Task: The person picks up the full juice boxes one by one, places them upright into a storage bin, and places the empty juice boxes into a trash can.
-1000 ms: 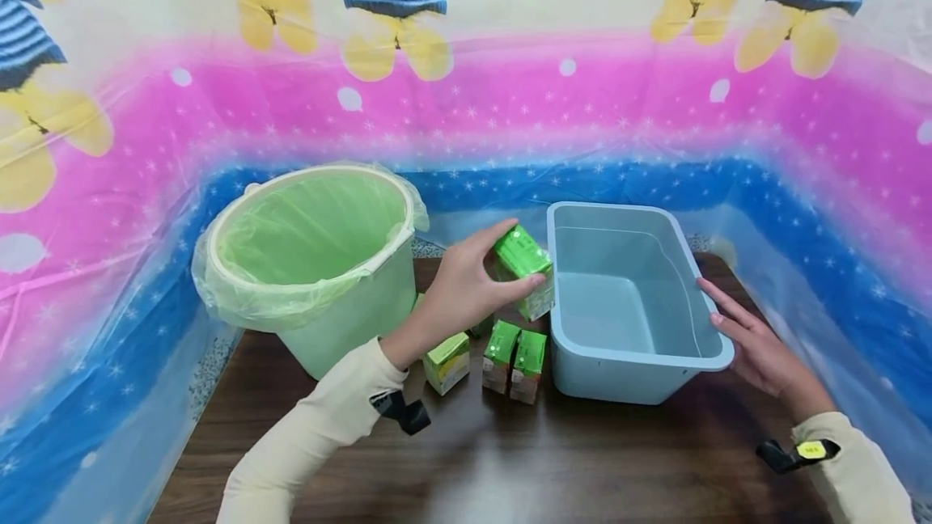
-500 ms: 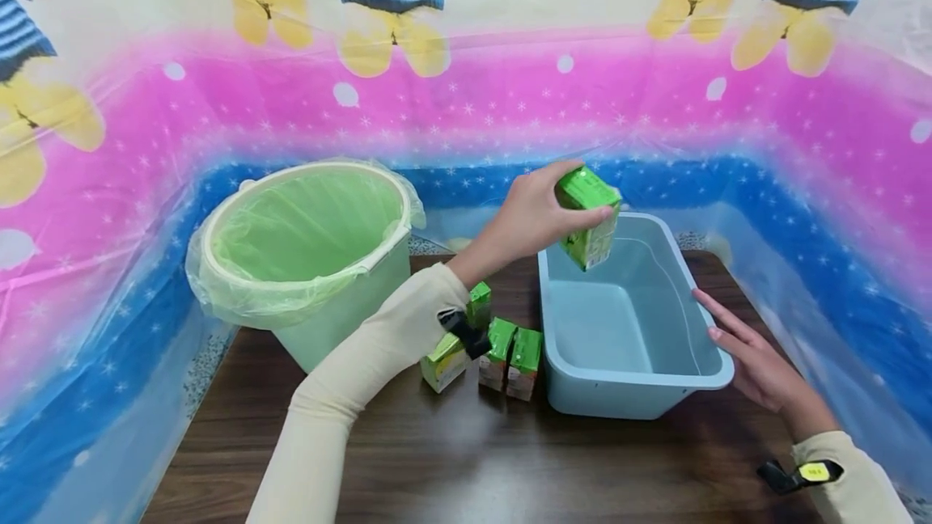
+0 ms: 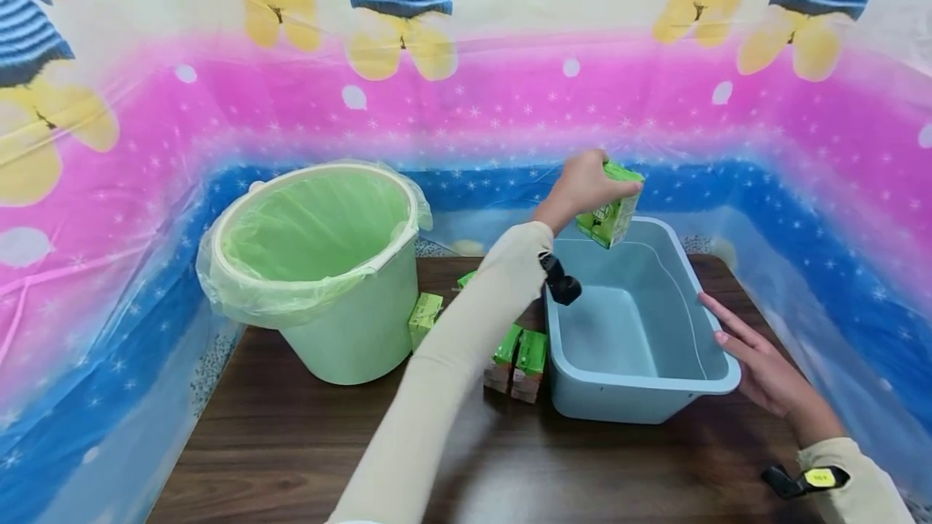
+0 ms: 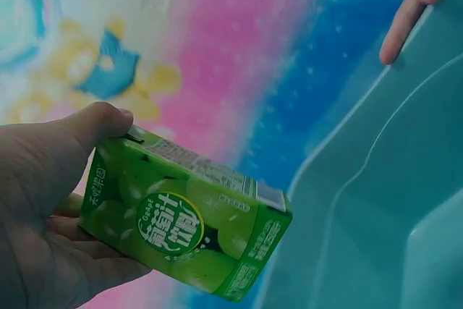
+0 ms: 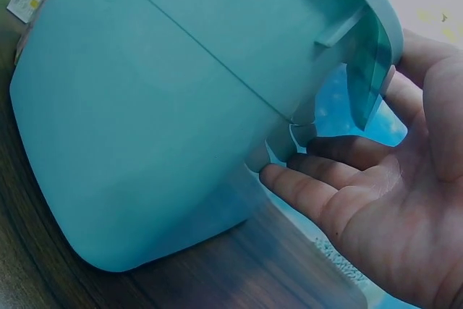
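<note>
My left hand (image 3: 581, 186) grips a green juice box (image 3: 610, 221) by its upper end, tilted above the far part of the blue-grey plastic tub (image 3: 641, 382). In the left wrist view, thumb and fingers lie on opposite sides of that box, whose grape label faces the camera. My right hand (image 3: 760, 374) holds the tub's right rim, some fingers over the edge and the others against the outer wall (image 5: 145, 121). Left of the tub, two green-topped juice boxes (image 3: 527, 369) stand side by side. A yellow-green carton (image 3: 424, 318) and another green box are partly hidden by my left sleeve.
A light green bucket (image 3: 349, 338) with a clear green liner over its rim stands at the left. Everything stands on a dark wooden table (image 3: 269, 443). Printed plastic sheeting (image 3: 495, 95) surrounds the table at the back and sides.
My left hand has carried the juice box up and to the right, from beside the tub to above it. The right hand stays at the tub's rim; the tub's far end has shifted slightly nearer.
</note>
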`<state>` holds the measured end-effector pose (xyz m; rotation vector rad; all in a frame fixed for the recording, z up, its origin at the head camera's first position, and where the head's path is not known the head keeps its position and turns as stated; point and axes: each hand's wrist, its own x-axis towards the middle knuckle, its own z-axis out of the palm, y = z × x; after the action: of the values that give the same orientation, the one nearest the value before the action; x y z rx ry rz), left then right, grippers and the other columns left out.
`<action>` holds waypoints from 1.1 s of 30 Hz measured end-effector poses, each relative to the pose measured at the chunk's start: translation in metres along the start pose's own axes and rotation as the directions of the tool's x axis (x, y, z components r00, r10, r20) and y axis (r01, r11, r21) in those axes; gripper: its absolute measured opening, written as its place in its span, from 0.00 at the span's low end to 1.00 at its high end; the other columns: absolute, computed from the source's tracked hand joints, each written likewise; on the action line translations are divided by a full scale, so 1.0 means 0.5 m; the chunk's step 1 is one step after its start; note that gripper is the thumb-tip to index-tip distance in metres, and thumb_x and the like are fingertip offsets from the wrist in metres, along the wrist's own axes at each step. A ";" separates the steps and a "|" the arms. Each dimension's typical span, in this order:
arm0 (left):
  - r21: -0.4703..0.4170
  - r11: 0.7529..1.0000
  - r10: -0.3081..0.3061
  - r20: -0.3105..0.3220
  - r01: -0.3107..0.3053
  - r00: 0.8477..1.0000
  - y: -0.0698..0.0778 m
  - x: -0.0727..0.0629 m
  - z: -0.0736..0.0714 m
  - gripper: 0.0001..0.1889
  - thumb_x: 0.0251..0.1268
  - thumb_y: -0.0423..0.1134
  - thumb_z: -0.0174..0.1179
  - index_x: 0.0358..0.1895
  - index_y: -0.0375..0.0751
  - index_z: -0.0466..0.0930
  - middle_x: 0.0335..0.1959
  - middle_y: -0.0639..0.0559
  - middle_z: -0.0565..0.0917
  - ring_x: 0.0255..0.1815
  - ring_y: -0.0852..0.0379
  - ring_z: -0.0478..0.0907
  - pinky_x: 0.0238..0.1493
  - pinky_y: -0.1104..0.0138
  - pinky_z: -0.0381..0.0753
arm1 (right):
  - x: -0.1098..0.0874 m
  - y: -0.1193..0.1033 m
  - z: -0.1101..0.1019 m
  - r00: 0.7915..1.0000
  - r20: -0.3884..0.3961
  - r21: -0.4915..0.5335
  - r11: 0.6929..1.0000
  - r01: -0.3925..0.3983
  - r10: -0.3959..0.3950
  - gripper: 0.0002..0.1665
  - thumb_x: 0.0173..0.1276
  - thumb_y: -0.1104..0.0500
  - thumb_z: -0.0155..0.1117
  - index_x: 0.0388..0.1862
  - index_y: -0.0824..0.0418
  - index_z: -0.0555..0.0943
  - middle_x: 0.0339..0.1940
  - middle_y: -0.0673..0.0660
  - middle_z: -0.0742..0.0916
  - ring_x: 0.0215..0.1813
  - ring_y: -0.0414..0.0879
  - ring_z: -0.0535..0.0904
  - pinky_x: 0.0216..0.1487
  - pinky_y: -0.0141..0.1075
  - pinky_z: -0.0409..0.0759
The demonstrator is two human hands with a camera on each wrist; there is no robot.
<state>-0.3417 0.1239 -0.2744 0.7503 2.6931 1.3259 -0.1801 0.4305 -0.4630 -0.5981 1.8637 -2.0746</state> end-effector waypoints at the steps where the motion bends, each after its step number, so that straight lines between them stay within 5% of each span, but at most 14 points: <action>1: -0.014 1.000 -0.026 -0.008 0.026 1.000 -0.003 0.008 0.011 0.21 0.66 0.53 0.68 0.46 0.40 0.75 0.36 0.49 0.80 0.31 0.58 0.78 0.30 0.67 0.82 | 0.000 0.000 0.000 1.000 0.000 0.003 1.000 -0.001 0.001 0.36 0.86 0.65 0.30 0.85 0.49 0.35 0.76 0.38 0.66 0.67 0.42 0.77 0.51 0.46 0.86; 5: -0.013 0.993 -0.118 -0.024 0.118 0.993 -0.013 0.028 0.046 0.22 0.66 0.54 0.68 0.47 0.40 0.76 0.36 0.49 0.79 0.31 0.58 0.75 0.29 0.65 0.79 | 0.001 0.001 -0.001 1.000 -0.003 0.004 1.000 0.002 -0.002 0.36 0.86 0.65 0.29 0.85 0.48 0.36 0.76 0.39 0.66 0.67 0.43 0.78 0.51 0.47 0.86; 8: 0.090 0.985 -0.149 -0.015 0.150 0.989 -0.025 0.031 0.065 0.30 0.66 0.57 0.67 0.61 0.40 0.76 0.42 0.50 0.80 0.32 0.58 0.73 0.31 0.66 0.75 | 0.002 0.001 0.000 1.000 -0.010 0.002 1.000 0.000 0.000 0.36 0.86 0.65 0.30 0.85 0.47 0.37 0.76 0.39 0.67 0.66 0.43 0.78 0.51 0.47 0.86; 11: 0.184 0.970 -0.164 0.015 0.159 0.986 -0.040 0.027 0.077 0.31 0.66 0.58 0.66 0.65 0.43 0.74 0.44 0.53 0.79 0.33 0.59 0.72 0.34 0.66 0.74 | 0.005 0.000 0.001 1.000 -0.017 -0.003 1.000 -0.006 0.006 0.35 0.86 0.64 0.30 0.85 0.47 0.37 0.76 0.39 0.68 0.66 0.43 0.78 0.52 0.46 0.85; 17: 0.231 0.952 -0.220 0.062 0.200 0.974 -0.072 0.030 0.104 0.16 0.67 0.51 0.68 0.36 0.44 0.77 0.28 0.54 0.73 0.26 0.60 0.70 0.28 0.68 0.72 | 0.005 0.000 0.001 0.999 -0.036 -0.013 1.000 -0.019 0.019 0.35 0.86 0.63 0.30 0.85 0.46 0.37 0.75 0.39 0.69 0.64 0.44 0.80 0.50 0.46 0.86; 26: 0.123 0.959 -0.258 0.015 0.254 0.966 -0.091 0.047 0.158 0.13 0.63 0.44 0.72 0.33 0.41 0.79 0.25 0.53 0.74 0.24 0.59 0.71 0.24 0.68 0.73 | 0.013 -0.007 -0.002 1.000 -0.027 -0.013 1.000 0.013 -0.014 0.35 0.86 0.64 0.29 0.85 0.48 0.36 0.75 0.41 0.70 0.62 0.45 0.81 0.48 0.46 0.87; 33: 0.033 0.938 -0.342 -0.058 0.344 0.938 -0.139 0.057 0.221 0.12 0.60 0.42 0.75 0.29 0.40 0.81 0.23 0.51 0.78 0.22 0.58 0.73 0.23 0.68 0.74 | 0.004 0.001 0.004 1.000 0.008 0.011 1.000 0.014 -0.014 0.36 0.86 0.65 0.28 0.85 0.48 0.35 0.76 0.39 0.69 0.65 0.45 0.79 0.51 0.47 0.86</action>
<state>-0.3671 0.1819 -0.3919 0.2295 2.7318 1.2183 -0.1807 0.4279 -0.4633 -0.6179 1.8478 -2.0863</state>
